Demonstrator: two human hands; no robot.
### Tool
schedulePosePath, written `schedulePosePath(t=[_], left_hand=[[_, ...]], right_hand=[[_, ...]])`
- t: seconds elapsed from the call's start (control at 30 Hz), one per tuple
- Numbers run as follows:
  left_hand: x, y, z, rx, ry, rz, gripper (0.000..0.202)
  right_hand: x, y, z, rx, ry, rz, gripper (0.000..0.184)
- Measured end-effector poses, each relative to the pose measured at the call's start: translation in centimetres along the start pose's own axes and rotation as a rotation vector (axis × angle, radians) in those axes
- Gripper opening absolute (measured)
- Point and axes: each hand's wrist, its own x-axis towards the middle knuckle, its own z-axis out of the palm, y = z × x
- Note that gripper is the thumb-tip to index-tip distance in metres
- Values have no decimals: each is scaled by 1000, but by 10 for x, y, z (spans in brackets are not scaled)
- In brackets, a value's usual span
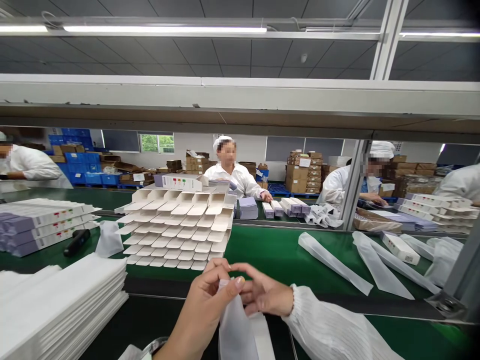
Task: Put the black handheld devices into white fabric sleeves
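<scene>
Near centre, just this side of the green desk [285, 255], the left hand [210, 300] and right hand [268, 295] each close a narrow fingertip grip on the top edge of a thin, white, semi-translucent pouch [234, 327], which hangs limp between them.

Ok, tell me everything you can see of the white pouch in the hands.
The white pouch is a long, narrow sleeve of thin, frosted, foam-like sheet, slightly creased. It hangs down, its lower end cut off by the frame. The left hand pinches its top edge between thumb and fingers; the right hand touches the same edge from the other side.
</scene>
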Motion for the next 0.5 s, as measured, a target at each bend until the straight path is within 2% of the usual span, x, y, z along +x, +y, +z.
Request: schedulePosePath(t=[0.07, 0.13, 0.2, 0.27, 0.33, 0.4, 0.5], left_hand=[[-2, 6, -3, 31, 72, 48, 29], [-3, 10, -5, 69, 112, 76, 30], [-4, 13, -7, 105, 138, 102, 22], [-5, 16, -5, 133, 205, 119, 13], [-8, 23, 0, 150, 294, 132, 22], [-16, 34, 7, 136, 323, 178, 19], [-44, 54, 14, 87, 213, 289, 18]], right_hand=[[3, 15, 16, 11, -50, 44, 84], [4, 26, 31, 12, -33, 49, 71], [4, 29, 38, 21, 76, 12, 57], [4, 20, 33, 51, 246, -67, 54], [2, 1, 14, 65, 465, -190, 56], [-5, -22, -15, 2, 735, -340, 58], [-30, -56, -67, -318, 1211, -525, 56]])
